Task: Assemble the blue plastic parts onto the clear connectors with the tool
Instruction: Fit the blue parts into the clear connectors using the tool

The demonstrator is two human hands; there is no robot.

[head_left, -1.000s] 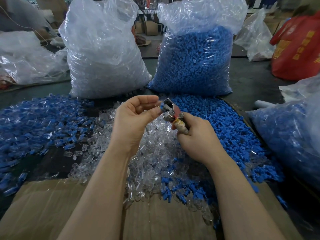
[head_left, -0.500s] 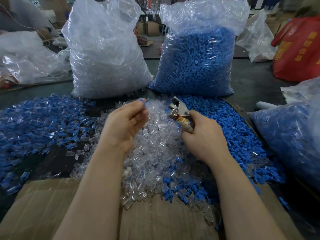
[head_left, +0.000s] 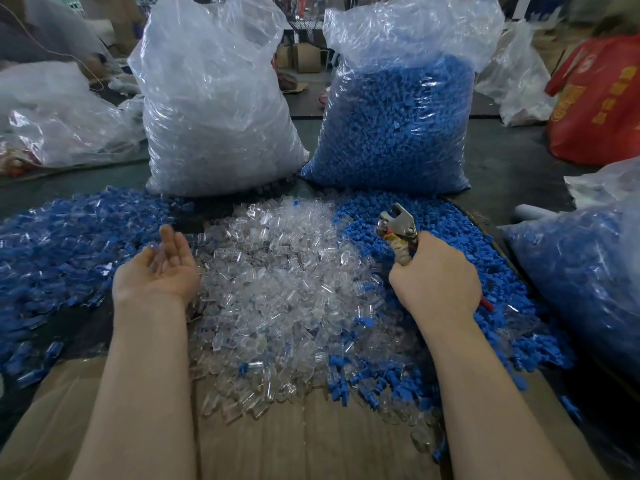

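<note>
A heap of clear connectors (head_left: 287, 289) lies in the middle of the table. Loose blue parts (head_left: 446, 244) are piled to its right, and assembled blue-and-clear pieces (head_left: 59, 244) spread out on the left. My left hand (head_left: 159, 268) hovers palm up at the left edge of the clear heap, fingers straight and blurred, holding nothing. My right hand (head_left: 433, 282) grips the handles of a metal plier-like tool (head_left: 396, 230) over the blue pile, its jaws pointing up and away.
Two tall plastic bags stand behind the piles: one with clear connectors (head_left: 214, 109), one with blue parts (head_left: 394, 126). Another bag of blue pieces (head_left: 581, 271) sits at the right. Brown cardboard (head_left: 294, 441) covers the near table. A red bag (head_left: 599, 102) lies far right.
My left hand left the tool's jaws, swung left and down with a piece, and now lies flat and empty by the assembled pile. The tool hand shifted right over the blue parts.
</note>
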